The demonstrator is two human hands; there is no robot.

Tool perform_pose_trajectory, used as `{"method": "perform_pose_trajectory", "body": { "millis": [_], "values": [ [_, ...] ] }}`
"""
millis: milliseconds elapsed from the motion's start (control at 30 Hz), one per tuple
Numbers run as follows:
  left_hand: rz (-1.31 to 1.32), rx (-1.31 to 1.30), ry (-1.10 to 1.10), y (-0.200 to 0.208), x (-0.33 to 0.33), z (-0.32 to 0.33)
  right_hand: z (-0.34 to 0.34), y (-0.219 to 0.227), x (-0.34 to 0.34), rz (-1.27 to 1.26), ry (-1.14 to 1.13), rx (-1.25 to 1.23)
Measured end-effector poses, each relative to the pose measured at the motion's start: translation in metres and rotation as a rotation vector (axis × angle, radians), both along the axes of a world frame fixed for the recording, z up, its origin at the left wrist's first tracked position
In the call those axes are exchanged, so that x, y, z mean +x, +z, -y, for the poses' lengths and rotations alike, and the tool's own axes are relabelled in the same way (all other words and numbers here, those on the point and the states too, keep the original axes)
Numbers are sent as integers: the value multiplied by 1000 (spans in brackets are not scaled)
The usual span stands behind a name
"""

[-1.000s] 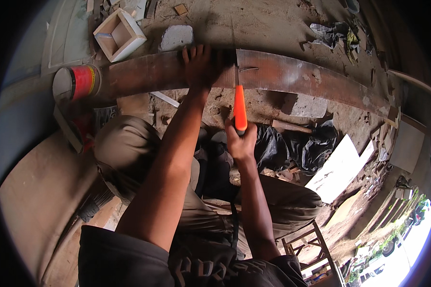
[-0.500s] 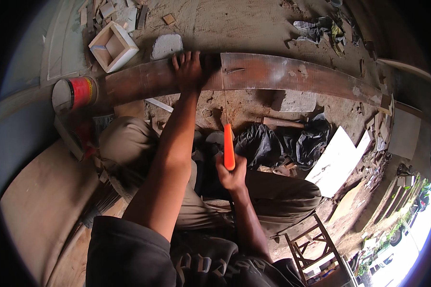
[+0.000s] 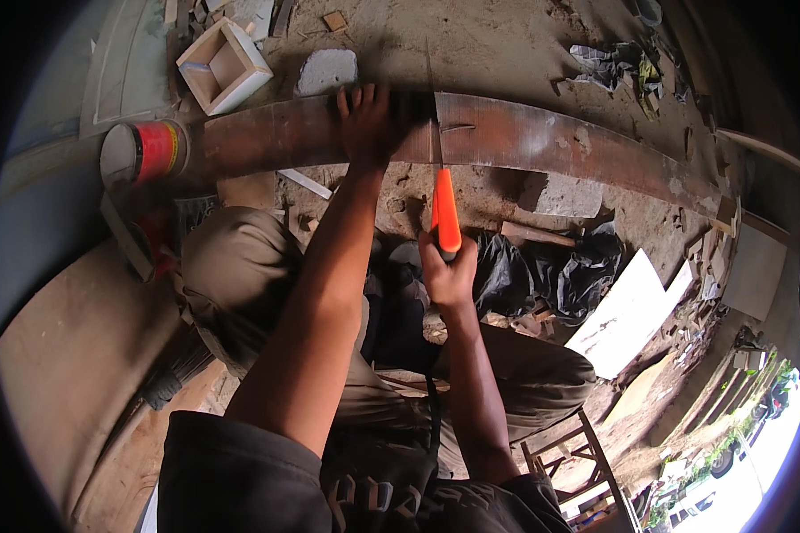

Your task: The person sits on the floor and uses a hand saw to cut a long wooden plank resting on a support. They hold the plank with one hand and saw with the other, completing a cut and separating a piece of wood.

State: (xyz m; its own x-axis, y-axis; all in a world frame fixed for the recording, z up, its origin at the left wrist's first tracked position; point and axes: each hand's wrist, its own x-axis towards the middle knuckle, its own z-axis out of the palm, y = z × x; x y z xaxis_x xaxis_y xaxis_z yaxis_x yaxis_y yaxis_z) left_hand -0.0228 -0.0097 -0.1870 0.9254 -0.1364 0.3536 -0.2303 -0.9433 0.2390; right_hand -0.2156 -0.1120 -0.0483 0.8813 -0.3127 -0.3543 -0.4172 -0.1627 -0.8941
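A long reddish-brown wooden board (image 3: 524,138) lies crosswise before me. My left hand (image 3: 365,120) presses on it with fingers spread toward its far edge. In my right hand (image 3: 451,273) is the orange handle of a hand saw (image 3: 446,209), gripped from below. The saw's thin blade runs across the board just right of my left hand, and its tip reaches past the far edge. A dark shadow covers the board between my left hand and the blade.
Pale blocks (image 3: 560,194) lie under or beside the board. A red-labelled can (image 3: 156,151) stands at its left end, with an open wooden box (image 3: 225,67) beyond. Black plastic (image 3: 587,275) and a white sheet (image 3: 620,315) lie to the right, near a wooden stool (image 3: 578,462).
My right hand has pushed the saw forward, away from me, so its handle now comes close to the board's near edge. My left hand keeps its place on the board.
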Motion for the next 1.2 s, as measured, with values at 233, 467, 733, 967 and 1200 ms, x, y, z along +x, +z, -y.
{"method": "perform_pose_trajectory", "body": {
  "millis": [233, 467, 733, 967, 1200],
  "values": [
    [-115, 145, -13, 13, -5, 5, -1, -30, 36, 17, 5, 26],
    [-31, 8, 2, -4, 1, -9, -10, -8, -76, 63, 24, 119],
    [-48, 70, 27, 3, 1, 2, -17, 30, -162, -34, 78, 34],
    [-99, 140, 24, -2, -4, 0, 4, -15, -28, 116, 18, 83],
    [16, 224, -60, 2, -1, -10, 4, -33, 59, 36, 5, 78]
  ]
}}
